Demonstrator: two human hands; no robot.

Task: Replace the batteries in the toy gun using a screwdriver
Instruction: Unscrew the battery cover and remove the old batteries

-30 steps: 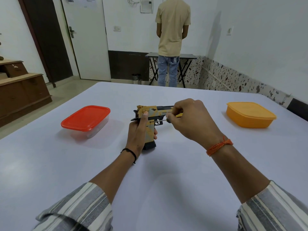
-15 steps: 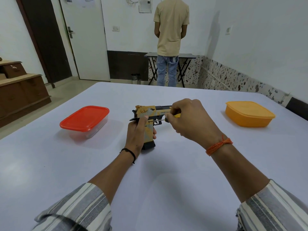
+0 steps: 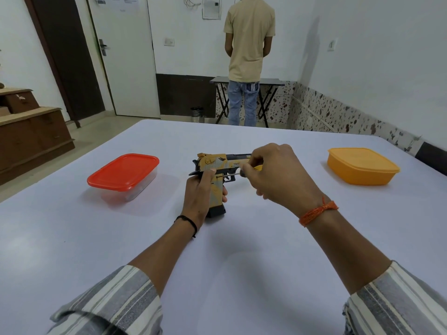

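On the wide white table [image 3: 121, 238], the left hand [image 3: 199, 197] grips the yellow-and-black plastic toy gun [image 3: 217, 165] upright at centre. The right hand [image 3: 278, 175] pinches the small yellow-handled screwdriver [image 3: 232, 174], its tip at the grip. Likely best: keep the shaft square, pressing firmly while turning.

We can make out only a fragment of dark print on the slide of the toy gun [image 3: 219, 163], starting "DES" before the right hand [image 3: 278, 176] covers the rest. The papers on the door [image 3: 121, 0] and the jeans patch [image 3: 252, 87] carry print too blurred to read.
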